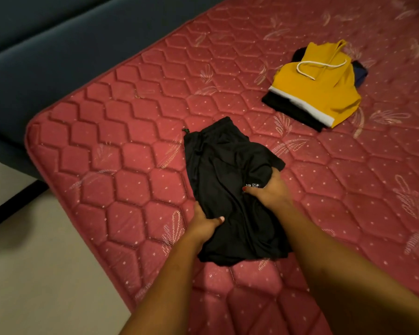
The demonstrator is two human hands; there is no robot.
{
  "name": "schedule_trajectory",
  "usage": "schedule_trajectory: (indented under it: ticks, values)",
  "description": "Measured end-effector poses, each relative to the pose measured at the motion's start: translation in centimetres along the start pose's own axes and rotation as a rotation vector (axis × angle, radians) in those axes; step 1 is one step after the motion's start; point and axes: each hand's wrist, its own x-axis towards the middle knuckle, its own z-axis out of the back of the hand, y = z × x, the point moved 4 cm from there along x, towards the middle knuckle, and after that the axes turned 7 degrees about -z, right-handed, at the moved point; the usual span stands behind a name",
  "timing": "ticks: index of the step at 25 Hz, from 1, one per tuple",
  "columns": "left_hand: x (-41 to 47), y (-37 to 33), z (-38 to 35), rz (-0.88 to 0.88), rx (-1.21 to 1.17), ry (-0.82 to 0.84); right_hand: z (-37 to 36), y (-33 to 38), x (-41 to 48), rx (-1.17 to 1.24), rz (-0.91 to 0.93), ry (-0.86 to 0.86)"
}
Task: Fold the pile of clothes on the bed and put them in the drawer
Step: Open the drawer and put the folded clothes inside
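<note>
Black shorts (pixel 228 163) lie crumpled on the bed (pixel 121 146), mid-view, toward its near left corner. Left grip (pixel 205 224) grasps the shorts' near-left edge, thumb on top. Right grip (pixel 270 189) clenches a fold on the shorts' right side, by a white label (pixel 252 185). Far right, well apart: folded yellow top (pixel 324 90) stacked on a black garment (pixel 293 110).

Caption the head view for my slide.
On red mattress, left hand and right hand grip black garment; yellow-topped stack beyond.
</note>
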Motion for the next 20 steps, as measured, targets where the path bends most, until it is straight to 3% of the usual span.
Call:
schedule_trajectory:
  ticks: [8, 13, 16, 20]
  values:
    - [-7.6, 4.7, 3.6, 0.487, -0.553, -0.12, -6.1, 1.3, -4.5, 0.316, -0.028, 0.437]
    - [-14.3, 7.1, 8.3, 0.454, -0.759, -0.256, -11.2, 2.5, -11.9, 0.354, -0.093, 0.712]
    - [-18.4, 7.8, 12.3, 0.408, -0.936, -0.243, -14.9, 2.6, -17.4, 0.291, -0.217, 0.888]
    - [-25.2, 11.2, 19.2, 0.356, -0.97, -0.306, -20.9, 3.5, -25.6, 0.171, -0.312, 1.084]
